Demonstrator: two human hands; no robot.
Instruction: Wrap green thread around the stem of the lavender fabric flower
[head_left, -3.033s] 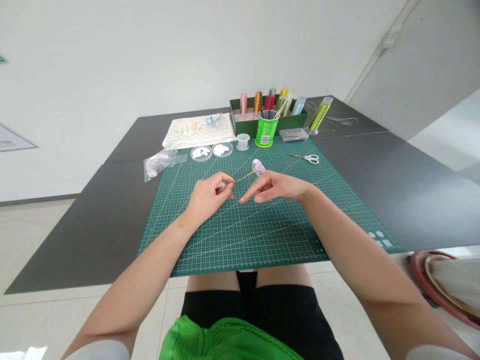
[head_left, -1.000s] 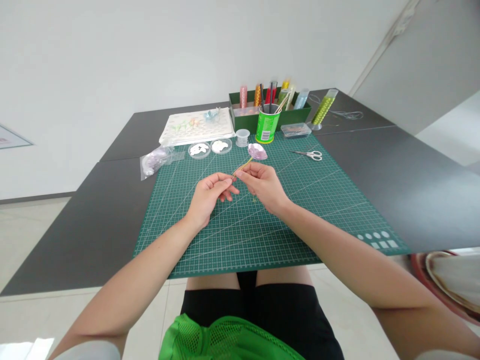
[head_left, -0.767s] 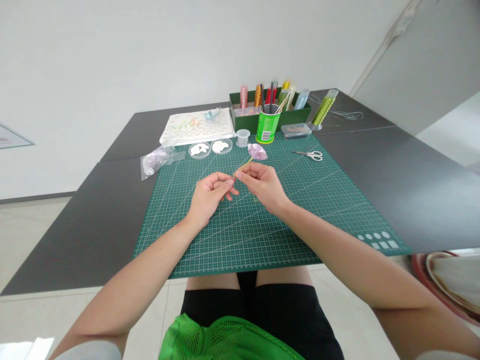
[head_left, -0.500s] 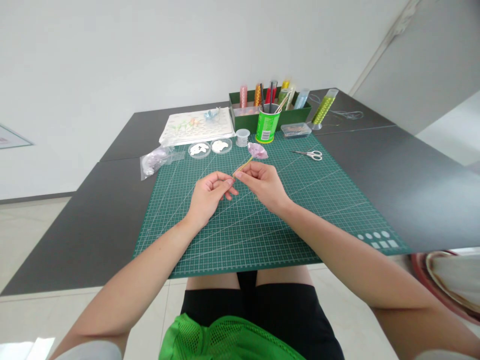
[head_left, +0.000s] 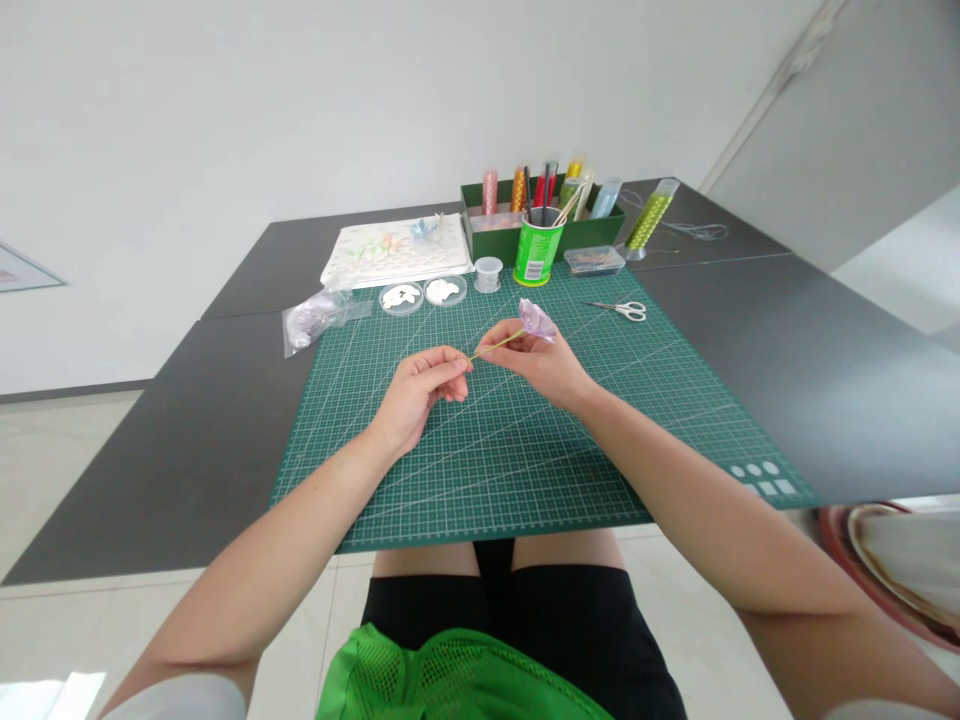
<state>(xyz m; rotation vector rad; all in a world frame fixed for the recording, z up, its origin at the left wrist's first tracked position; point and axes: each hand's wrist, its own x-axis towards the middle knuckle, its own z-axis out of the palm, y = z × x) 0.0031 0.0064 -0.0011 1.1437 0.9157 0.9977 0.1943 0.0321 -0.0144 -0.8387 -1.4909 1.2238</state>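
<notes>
Fingers of the left hand (head_left: 420, 395) closed, thumb against forefinger, pinching the lower end of a thin yellow-green stem (head_left: 506, 340). Right hand (head_left: 551, 368) bent in from the other side, thumb and forefinger narrowed on the same stem just beside the left fingertips. Stem slants up and to the right, passing across the near side of the right fingers. Pale purple flower (head_left: 537, 320) at its upper end, in front of the right knuckles; whether it touches them, cannot tell. Beneath both sets of fingers, the green gridded cutting mat (head_left: 480, 480), laid on a dark table (head_left: 187, 440). Beyond the right fingers, off to the right: white-handled scissors (head_left: 630, 311), lying flat, blades toward the left. Straight beyond the fingers: small clear lidded container (head_left: 487, 275); right of it, bright green can (head_left: 534, 262) holding upright sticks. Behind the can, dark green box (head_left: 491, 245) with colored tubes standing in it. Clear flat case (head_left: 595, 262) to the can's right; tilted olive-green tube (head_left: 649, 220) farther right. Beyond the left fingers, two shallow round dishes (head_left: 382, 306) with white pieces. Farther off, white sheets (head_left: 450, 268) bearing small colored pieces. Left of the dishes, clear plastic bag (head_left: 311, 318), pale purple contents.
</notes>
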